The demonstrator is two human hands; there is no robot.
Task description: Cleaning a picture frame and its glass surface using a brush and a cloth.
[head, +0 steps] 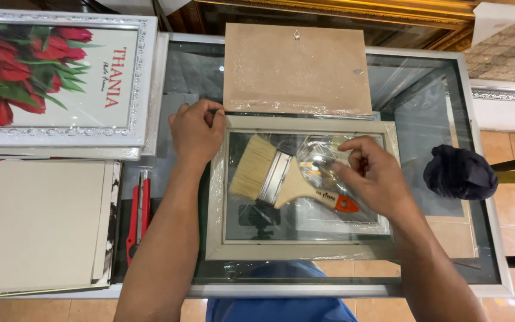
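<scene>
Left hand [196,132]: fingers curled, pressing the upper-left corner of the grey picture frame [305,250] on the glass worktop [436,107]. Right hand [372,174]: fingers pinched on clear plastic film [323,156] over the frame glass. Paintbrush [281,177] lies just under those fingertips.

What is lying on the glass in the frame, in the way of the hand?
A paintbrush lies across the glass of the grey frame, right beside the right hand, which pinches clear plastic film. The left hand rests on the frame's top-left corner with nothing in between.
</scene>
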